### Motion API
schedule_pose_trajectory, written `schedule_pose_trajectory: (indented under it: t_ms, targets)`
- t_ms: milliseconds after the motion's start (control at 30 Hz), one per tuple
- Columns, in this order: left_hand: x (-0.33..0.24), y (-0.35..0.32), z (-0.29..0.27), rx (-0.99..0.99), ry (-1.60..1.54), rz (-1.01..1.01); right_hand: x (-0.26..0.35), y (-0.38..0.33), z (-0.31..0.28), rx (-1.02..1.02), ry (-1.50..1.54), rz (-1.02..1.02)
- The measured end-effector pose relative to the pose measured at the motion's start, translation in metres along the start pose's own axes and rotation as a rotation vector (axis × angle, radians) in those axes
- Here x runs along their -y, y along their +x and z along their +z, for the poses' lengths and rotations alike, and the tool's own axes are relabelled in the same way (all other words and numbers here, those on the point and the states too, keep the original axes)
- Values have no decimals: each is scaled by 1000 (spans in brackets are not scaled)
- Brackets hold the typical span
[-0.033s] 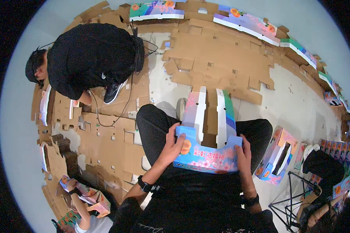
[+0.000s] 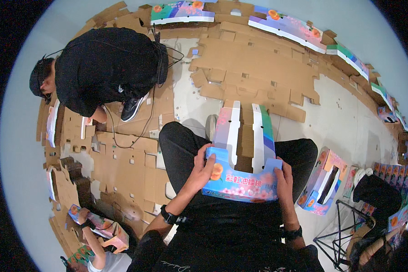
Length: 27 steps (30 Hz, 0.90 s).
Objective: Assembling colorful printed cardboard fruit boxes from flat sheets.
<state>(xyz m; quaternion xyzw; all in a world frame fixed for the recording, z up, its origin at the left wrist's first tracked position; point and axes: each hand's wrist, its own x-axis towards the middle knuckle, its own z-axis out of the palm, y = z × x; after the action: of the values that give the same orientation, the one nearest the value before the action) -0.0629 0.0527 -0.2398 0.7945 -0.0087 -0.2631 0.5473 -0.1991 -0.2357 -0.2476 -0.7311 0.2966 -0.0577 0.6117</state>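
Observation:
A printed cardboard fruit box [image 2: 247,183] rests in my lap between my bent knees, its long body pointing away from me. Its near end is blue with peaches and pink blossoms; white edges [image 2: 233,131] run along both sides of a long opening that shows bare brown inside. My left hand [image 2: 200,171] grips the near left corner, thumb pressed on the blue panel. At the near right corner my right hand [image 2: 284,181] holds the blue end panel beside an upright tab, fingers bent around its edge. Part of the fingers on both hands is hidden behind the cardboard.
A finished-looking box [image 2: 322,181] stands right of my knee, near a folding stool frame [image 2: 344,231]. Flattened cardboard [image 2: 258,68] covers the floor ahead. A crouching person in black [image 2: 109,68] is at left; another person's hand [image 2: 83,215] holds a box at lower left.

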Motion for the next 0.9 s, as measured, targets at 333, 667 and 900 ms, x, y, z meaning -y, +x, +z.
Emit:
schedule_pose_trajectory:
  t_ms: [333, 667, 900]
  targets:
    - [12, 13, 3, 42, -187, -182, -8, 7, 4, -33, -84, 101]
    - [8, 5, -2, 86, -75, 15, -18, 0, 1, 9, -35, 131]
    - [16, 21, 3, 40, 8, 7, -18, 12, 3, 21, -123, 107]
